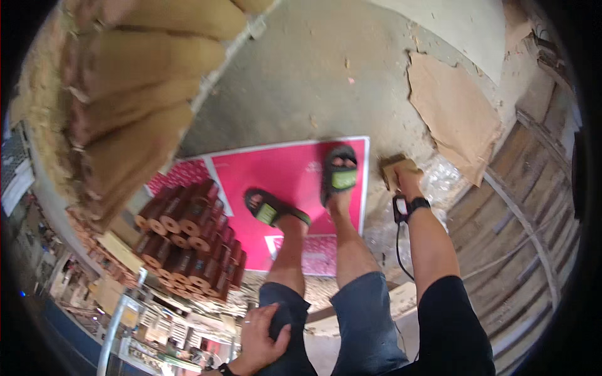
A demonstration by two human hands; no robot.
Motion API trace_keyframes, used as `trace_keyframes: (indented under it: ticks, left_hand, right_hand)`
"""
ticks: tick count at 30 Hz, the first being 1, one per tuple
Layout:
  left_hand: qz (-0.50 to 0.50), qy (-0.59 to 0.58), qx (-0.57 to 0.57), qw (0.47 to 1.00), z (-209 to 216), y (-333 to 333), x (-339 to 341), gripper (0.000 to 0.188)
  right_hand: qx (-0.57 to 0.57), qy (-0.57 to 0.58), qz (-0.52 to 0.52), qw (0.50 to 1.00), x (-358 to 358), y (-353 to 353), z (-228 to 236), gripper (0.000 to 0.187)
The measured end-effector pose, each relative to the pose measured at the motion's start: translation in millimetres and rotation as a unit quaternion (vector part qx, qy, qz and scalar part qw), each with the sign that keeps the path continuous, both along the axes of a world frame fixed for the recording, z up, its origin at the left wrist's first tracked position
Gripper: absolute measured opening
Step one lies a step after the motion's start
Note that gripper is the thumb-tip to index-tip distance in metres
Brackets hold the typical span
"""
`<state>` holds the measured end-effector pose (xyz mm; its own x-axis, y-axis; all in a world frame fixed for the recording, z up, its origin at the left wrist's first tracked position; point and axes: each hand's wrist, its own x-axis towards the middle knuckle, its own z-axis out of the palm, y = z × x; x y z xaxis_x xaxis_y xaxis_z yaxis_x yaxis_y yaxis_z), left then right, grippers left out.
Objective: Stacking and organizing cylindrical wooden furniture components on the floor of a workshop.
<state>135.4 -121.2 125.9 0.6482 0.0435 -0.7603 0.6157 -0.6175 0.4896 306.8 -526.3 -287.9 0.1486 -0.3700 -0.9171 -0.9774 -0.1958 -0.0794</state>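
Left of the pink sheet [291, 169] and beyond it, tan sacks [150, 66] are piled in layers. Over the sheet's left end is a stack of dark brown cylinders [210, 241] with holed ends; their long axes slant, and the visible ends point down-left, away from the sheet's middle. Below the sheet, the left hand [260, 335] rests over the knee of the dark shorts [370, 319], fingers loosely curved and slightly parted, touching the cloth and gripping nothing. Two sandals [342, 172] stand on the sheet. Just beside its right edge, near the far corner, is a brown block [394, 170]. A dark, narrow side of the block faces the sheet; fingers hide part of it, so its long axis cannot be told surely. The right hand [411, 178] is closed around the block's end away from the sheet. Farther right of the sheet lie clear plastic [442, 178] and torn brown paper [454, 106].
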Motion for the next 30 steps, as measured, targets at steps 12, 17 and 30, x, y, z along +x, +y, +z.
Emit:
trace_keyframes:
  ticks: [12, 17, 30]
  left_hand:
    - [-0.109, -0.037, 0.107, 0.988, 37.8, -36.1, 87.5, 0.055]
    - [0.045, -0.083, 0.054, 0.994, 75.9, -33.7, 189.3, 0.055]
    - [0.324, -0.047, -0.028, 0.944, 55.0, 13.4, 325.7, 0.056]
  right_hand:
    - [0.055, -0.38, 0.295, 0.875, 110.0, 135.3, 339.2, 0.076]
    - [0.101, -0.498, 0.336, 0.793, 227.9, 184.0, 412.1, 0.07]
    - [0.132, -0.59, 0.486, 0.631, 410.6, 325.7, 351.1, 0.085]
